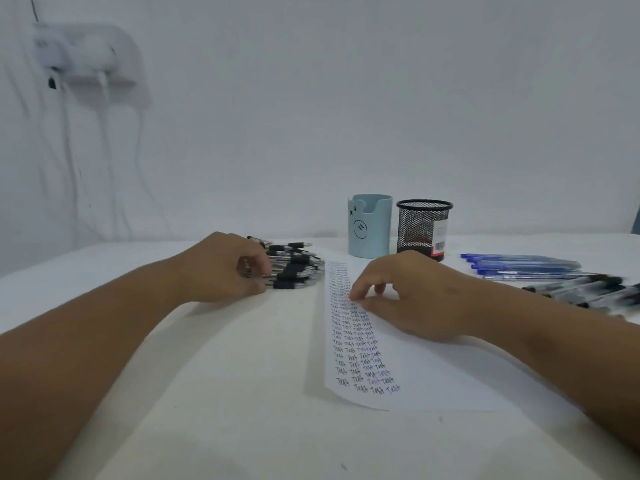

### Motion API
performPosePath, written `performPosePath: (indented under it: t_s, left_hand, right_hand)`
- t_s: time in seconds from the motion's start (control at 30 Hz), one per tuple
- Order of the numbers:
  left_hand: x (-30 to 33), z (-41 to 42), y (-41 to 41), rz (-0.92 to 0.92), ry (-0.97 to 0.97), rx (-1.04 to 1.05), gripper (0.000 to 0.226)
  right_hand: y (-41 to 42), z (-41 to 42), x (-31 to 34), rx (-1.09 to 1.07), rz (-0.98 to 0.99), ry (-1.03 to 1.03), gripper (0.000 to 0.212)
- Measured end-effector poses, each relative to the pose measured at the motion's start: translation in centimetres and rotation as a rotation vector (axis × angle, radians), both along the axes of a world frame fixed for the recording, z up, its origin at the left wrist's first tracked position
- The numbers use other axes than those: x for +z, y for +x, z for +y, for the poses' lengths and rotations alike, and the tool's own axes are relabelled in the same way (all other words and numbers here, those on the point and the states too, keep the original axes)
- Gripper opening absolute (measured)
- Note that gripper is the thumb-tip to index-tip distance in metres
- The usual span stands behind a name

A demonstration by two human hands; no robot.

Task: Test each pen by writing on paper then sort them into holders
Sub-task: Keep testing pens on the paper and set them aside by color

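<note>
I see the paper [377, 344] crowded with test scribbles, yet both holders look unfilled. My left hand [225, 268] pinches into the black pens [294, 268] mid-table; right hand [412, 296] rests loose-fingered on the sheet.

- Paper [398, 368]: white sheet flat at table centre, columns of handwritten "Test" down its left side.
- Black pens [294, 270]: heaped at 10 o'clock of the paper.
- Blue pens [519, 265]: side by side at 2 o'clock.
- More black pens [588, 289]: just beyond, at 3 o'clock.
- Pale blue holder [370, 226] and black mesh holder [423, 227]: upright at 12 o'clock.
</note>
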State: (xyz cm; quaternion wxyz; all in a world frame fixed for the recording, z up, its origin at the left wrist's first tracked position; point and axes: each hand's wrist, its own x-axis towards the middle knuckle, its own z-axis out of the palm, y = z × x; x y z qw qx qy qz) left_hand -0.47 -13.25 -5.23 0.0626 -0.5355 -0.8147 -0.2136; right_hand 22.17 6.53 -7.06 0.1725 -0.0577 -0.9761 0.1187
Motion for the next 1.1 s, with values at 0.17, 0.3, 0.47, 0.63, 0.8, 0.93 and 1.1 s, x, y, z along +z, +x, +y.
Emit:
performPosePath:
  t_s: [0.17, 0.3, 0.47, 0.63, 0.8, 0.93, 1.1]
  left_hand:
    - [-0.6, 0.8, -0.1, -0.017, 0.041, 0.035, 0.021]
    - [-0.5, 0.6, 0.1, -0.016, 0.1, 0.033, 0.027]
    - [0.8, 1.2, 2.4, -0.428, 0.555, -0.008, 0.009]
    - [1.5, 2.6, 5.8, -1.4, 0.848, -0.275, 0.022]
    - [0.8, 3.7, 8.0, -1.43, 0.734, -0.316, 0.012]
    - [0.9, 3.3, 7.4, -1.373, 0.655, -0.312, 0.012]
    - [0.9, 2.4, 6.3, -1.224, 0.64, -0.211, 0.015]
  right_hand:
    - [0.2, 0.4, 0.1, 0.008, 0.005, 0.015, 0.012]
    - [0.2, 0.4, 0.0, 0.018, 0.005, 0.01, 0.011]
    - [0.2, 0.2, 0.2, 0.012, 0.077, 0.018, 0.02]
    - [0.1, -0.7, 0.5, 0.105, 0.272, -0.045, 0.042]
    - [0.1, -1.9, 0.4, 0.16, 0.41, -0.22, 0.043]
    - [-0.1, -1.5, 1.1, 0.081, 0.569, -0.526, 0.023]
    - [0.6, -1.0, 2.4, 0.029, 0.593, -1.072, 0.011]
